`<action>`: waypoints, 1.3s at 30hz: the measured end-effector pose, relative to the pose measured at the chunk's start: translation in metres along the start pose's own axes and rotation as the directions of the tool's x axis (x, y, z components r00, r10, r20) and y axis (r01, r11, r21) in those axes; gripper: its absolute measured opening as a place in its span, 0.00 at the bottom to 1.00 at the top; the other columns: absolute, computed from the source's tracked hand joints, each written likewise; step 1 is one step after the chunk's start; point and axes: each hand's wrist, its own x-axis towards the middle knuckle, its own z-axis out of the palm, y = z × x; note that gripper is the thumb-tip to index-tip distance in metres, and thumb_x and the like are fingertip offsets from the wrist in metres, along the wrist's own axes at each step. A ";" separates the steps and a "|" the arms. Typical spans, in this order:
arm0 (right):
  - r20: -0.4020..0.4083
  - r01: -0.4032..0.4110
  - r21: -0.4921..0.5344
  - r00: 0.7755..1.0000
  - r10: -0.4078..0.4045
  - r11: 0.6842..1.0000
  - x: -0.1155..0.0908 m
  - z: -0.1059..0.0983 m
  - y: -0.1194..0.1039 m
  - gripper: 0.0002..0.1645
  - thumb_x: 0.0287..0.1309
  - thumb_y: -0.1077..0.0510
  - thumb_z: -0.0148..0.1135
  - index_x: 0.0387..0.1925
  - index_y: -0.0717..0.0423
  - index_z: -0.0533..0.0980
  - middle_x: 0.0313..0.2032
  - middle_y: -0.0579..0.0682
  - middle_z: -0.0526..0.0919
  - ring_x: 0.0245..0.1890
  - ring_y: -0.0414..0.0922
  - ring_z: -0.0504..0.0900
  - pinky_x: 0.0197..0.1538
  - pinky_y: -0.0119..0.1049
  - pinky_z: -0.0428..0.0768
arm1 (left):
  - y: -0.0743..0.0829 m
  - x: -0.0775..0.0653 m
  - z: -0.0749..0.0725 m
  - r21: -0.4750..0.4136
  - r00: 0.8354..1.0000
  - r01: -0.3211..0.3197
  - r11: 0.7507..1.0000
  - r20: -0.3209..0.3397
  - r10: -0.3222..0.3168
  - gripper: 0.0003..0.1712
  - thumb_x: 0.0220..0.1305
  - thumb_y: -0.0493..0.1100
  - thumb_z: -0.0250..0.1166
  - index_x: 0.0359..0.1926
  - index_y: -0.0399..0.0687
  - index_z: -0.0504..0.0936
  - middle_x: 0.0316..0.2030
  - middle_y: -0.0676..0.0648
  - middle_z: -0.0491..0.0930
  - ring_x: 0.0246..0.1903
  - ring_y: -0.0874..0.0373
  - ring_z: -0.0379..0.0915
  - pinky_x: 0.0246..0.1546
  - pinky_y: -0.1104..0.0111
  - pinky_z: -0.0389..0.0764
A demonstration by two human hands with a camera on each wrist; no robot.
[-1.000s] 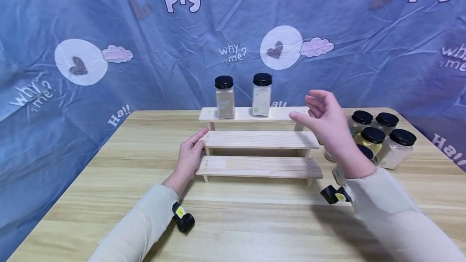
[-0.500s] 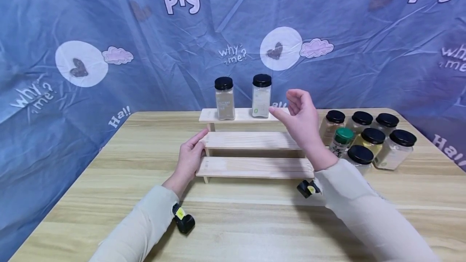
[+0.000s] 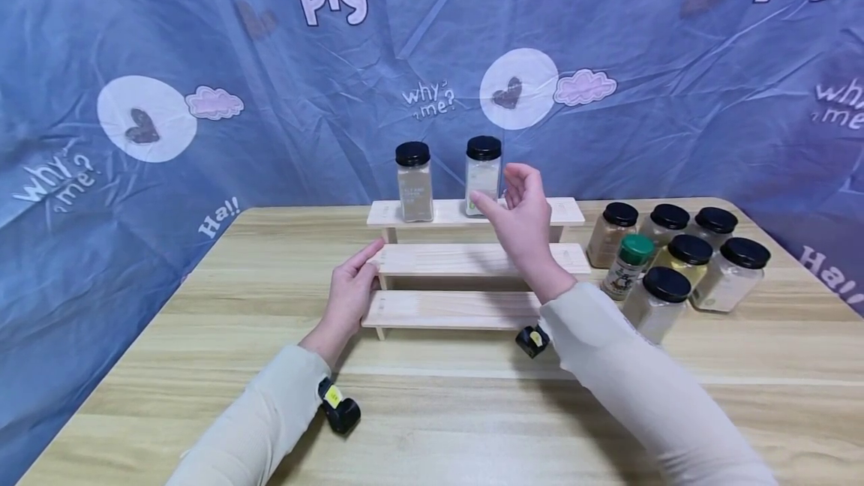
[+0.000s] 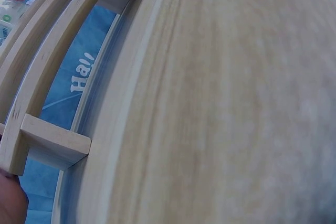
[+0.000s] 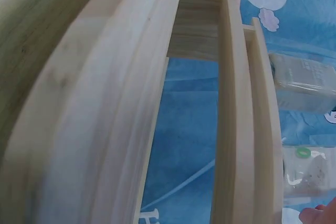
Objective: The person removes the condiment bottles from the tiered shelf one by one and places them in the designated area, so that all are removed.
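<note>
A three-tier wooden display rack (image 3: 445, 259) stands on the table. My left hand (image 3: 349, 292) grips its left end by the middle tier; the left wrist view shows only a bit of that hand (image 4: 11, 198) at the shelf end. On the top tier stand two black-lidded spice jars: a brown-filled jar (image 3: 415, 184) at left and a pale-filled jar (image 3: 481, 171) right of it. Beside the pale jar is my right hand (image 3: 526, 227), thumb in front of it and fingers spread at its right side, not closed on it. The right wrist view shows a fingertip near this pale jar (image 5: 310, 174).
Several more jars stand right of the rack, among them a green-lidded shaker (image 3: 628, 268), a yellow-filled jar (image 3: 683, 265) and a front black-lidded jar (image 3: 656, 307). A blue printed cloth (image 3: 304, 96) hangs behind the wooden table (image 3: 432, 426).
My right hand has moved left from the rack's right end to the pale-filled jar, uncovering the jars on the right. My left hand has stayed on the rack.
</note>
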 end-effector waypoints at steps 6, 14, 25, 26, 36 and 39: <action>-0.019 0.012 0.007 1.000 -0.012 1.000 0.004 0.009 0.004 0.37 0.45 0.62 0.70 0.56 0.62 0.62 0.57 0.56 0.72 0.60 0.43 0.69 0.64 0.28 0.64 | 0.000 0.000 0.000 -0.006 1.000 -0.002 1.000 0.011 0.002 0.27 0.59 0.29 0.47 0.60 0.40 0.72 0.61 0.44 0.69 0.47 0.63 0.73 0.44 0.76 0.77; -0.055 0.016 -0.011 0.998 -0.017 1.000 0.008 0.016 0.010 0.38 0.43 0.63 0.72 0.55 0.62 0.62 0.56 0.56 0.73 0.58 0.43 0.71 0.63 0.28 0.65 | 0.000 0.000 0.000 -0.006 1.000 -0.005 1.000 0.003 0.005 0.26 0.59 0.29 0.48 0.59 0.39 0.72 0.61 0.44 0.69 0.45 0.64 0.74 0.44 0.77 0.77; -0.077 0.017 -0.031 0.997 -0.020 0.999 0.011 0.021 0.011 0.39 0.41 0.64 0.72 0.54 0.61 0.61 0.54 0.56 0.73 0.56 0.43 0.73 0.60 0.29 0.69 | 0.001 0.000 0.001 -0.012 1.000 -0.010 1.000 0.001 0.010 0.26 0.58 0.29 0.47 0.59 0.39 0.72 0.61 0.42 0.69 0.44 0.64 0.74 0.42 0.77 0.78; -0.079 0.017 -0.032 0.997 -0.020 0.999 0.011 0.021 0.011 0.39 0.41 0.64 0.73 0.54 0.61 0.61 0.54 0.56 0.74 0.55 0.44 0.73 0.60 0.29 0.69 | 0.001 0.000 0.001 -0.012 1.000 -0.007 1.000 0.000 0.007 0.26 0.58 0.29 0.47 0.59 0.39 0.72 0.61 0.42 0.69 0.44 0.64 0.74 0.42 0.77 0.78; -0.099 0.030 -0.073 0.994 -0.037 0.997 0.014 0.020 0.010 0.38 0.38 0.64 0.74 0.52 0.61 0.63 0.48 0.58 0.78 0.48 0.45 0.77 0.51 0.33 0.76 | 0.001 -0.001 0.001 0.008 1.000 0.004 1.000 0.005 -0.004 0.27 0.59 0.30 0.47 0.60 0.41 0.72 0.61 0.45 0.69 0.44 0.64 0.74 0.42 0.76 0.78; -0.095 0.045 -0.084 0.994 -0.053 0.995 0.015 0.020 0.011 0.38 0.38 0.64 0.74 0.51 0.61 0.64 0.46 0.58 0.79 0.46 0.45 0.78 0.47 0.32 0.78 | 0.001 -0.001 0.000 0.009 1.000 0.007 1.000 0.003 -0.007 0.27 0.59 0.30 0.48 0.60 0.41 0.72 0.61 0.45 0.69 0.43 0.65 0.75 0.42 0.76 0.78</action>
